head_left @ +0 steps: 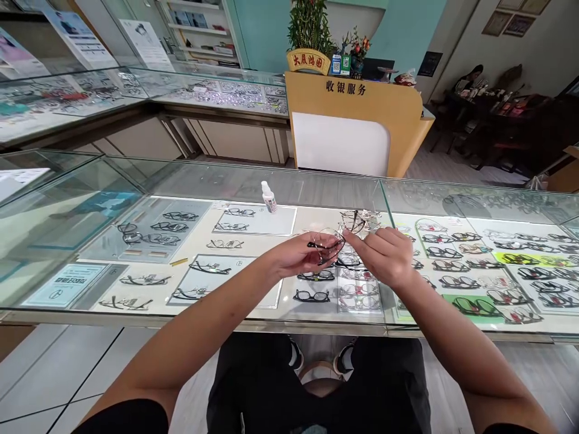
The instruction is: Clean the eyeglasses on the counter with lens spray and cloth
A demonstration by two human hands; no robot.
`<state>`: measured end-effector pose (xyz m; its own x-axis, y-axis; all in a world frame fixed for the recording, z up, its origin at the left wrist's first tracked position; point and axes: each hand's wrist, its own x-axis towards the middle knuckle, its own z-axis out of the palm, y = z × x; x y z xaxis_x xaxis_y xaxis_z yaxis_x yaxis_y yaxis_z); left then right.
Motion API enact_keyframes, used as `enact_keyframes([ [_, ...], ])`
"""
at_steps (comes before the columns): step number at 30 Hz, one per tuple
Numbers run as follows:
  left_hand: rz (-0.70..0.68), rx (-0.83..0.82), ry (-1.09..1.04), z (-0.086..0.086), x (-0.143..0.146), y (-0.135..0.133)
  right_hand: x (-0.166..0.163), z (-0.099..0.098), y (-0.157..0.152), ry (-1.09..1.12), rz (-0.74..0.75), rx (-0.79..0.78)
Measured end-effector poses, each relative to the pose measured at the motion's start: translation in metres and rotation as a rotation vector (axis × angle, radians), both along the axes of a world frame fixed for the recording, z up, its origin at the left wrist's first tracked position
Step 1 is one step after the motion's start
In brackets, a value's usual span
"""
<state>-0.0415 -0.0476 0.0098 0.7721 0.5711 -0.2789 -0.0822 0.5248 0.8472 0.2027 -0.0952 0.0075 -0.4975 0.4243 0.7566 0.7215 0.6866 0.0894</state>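
Over the glass counter, my left hand [307,253] is closed around a pair of eyeglasses [328,245] with dark temples. My right hand [384,253] meets them from the other side; its fingers are curled, with one stretched to the front of the frame. The fingertips' exact grip there is partly hidden. Just beyond the hands lie more wire-framed eyeglasses [355,220], overlapping in view. A small white spray bottle [268,198] stands upright behind my left hand. Black-framed eyeglasses [312,296] sit below the hands.
The glass display counter [203,325] runs across in front of me, with rows of eyeglasses [456,281] to the right and fewer on the left. Behind it stand a wooden cashier desk [407,126] and another glass case [217,90]. A person [468,78] is at the far right.
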Motion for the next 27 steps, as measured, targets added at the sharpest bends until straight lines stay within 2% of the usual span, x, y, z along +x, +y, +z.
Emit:
enact_keyframes([
  [3, -0.014, -0.006, -0.001, 0.0, -0.001, -0.001, -0.003, 0.001, 0.0, -0.008, 0.048, 0.089],
  [6, -0.053, 0.064, 0.0, -0.002, -0.001, 0.0, -0.007, 0.003, 0.0, -0.02, 0.08, 0.147],
  [9, -0.042, 0.219, 0.028, -0.003, -0.001, 0.001, -0.01, 0.002, 0.002, -0.016, 0.058, 0.083],
  [12, 0.113, 0.427, 0.112, -0.003, -0.001, 0.002, -0.013, 0.002, 0.004, 0.148, -0.03, -0.143],
  [15, 0.352, 0.671, 0.24, -0.005, -0.002, 0.001, -0.014, 0.004, 0.008, 0.534, -0.096, -0.497],
  [17, 0.451, 0.795, 0.306, -0.007, -0.002, 0.001, -0.014, 0.004, 0.014, 0.757, -0.057, -0.797],
  [20, 0.482, 0.867, 0.338, -0.01, -0.001, 0.0, -0.013, -0.002, 0.023, 0.94, 0.081, -1.152],
  [22, 0.475, 0.877, 0.345, -0.012, 0.0, 0.0, -0.014, -0.007, 0.028, 1.027, 0.161, -1.245],
  [27, 0.434, 0.829, 0.312, -0.016, 0.001, 0.003, -0.019, -0.013, 0.031, 1.12, 0.264, -1.301],
])
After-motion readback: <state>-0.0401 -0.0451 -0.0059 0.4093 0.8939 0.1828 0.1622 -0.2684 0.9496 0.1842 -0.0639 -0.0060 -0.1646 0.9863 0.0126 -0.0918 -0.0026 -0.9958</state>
